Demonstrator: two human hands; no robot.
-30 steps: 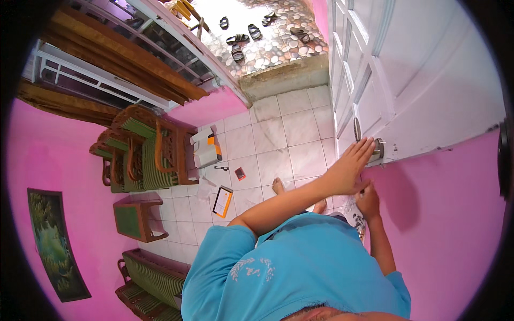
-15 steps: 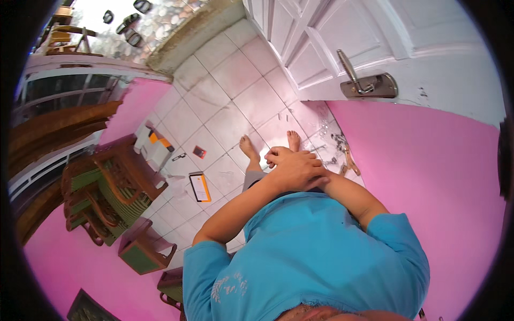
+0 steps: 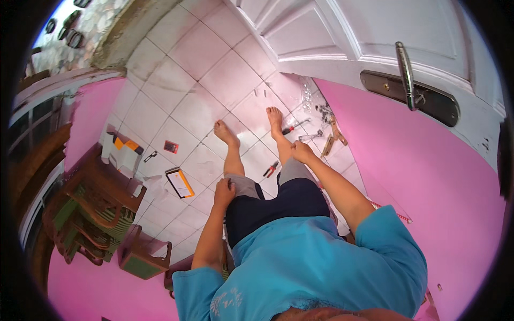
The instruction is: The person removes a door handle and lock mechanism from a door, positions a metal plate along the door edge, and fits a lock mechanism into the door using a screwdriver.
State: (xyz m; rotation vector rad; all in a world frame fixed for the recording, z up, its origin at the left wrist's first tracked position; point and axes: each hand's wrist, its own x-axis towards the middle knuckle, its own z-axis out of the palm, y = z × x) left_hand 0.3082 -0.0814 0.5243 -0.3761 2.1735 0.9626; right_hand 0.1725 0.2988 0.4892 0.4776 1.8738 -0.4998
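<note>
I stand barefoot on white floor tiles [image 3: 214,75] beside a white door [image 3: 428,32]. My left hand [image 3: 224,191] rests on my left thigh, fingers curled against the shorts, holding nothing. Hanging by my right knee, my right hand [image 3: 301,151] is loosely closed and looks empty. The metal door handle [image 3: 405,69] on its dark plate is up to the right, away from both hands. Tools lie on the floor by my right foot: a red-handled screwdriver [image 3: 292,128], red pliers [image 3: 270,169] and wooden-handled tools [image 3: 332,140].
A pink wall [image 3: 428,176] runs along the right. An orange-edged box [image 3: 180,183] and a small red item [image 3: 171,146] lie on the tiles at left. Wooden chairs with green cushions [image 3: 91,214] and a low table [image 3: 140,255] stand at the left.
My hands came off the door handle, met in front of my waist, then dropped apart to my thighs. The view tilted down toward my feet and the floor.
</note>
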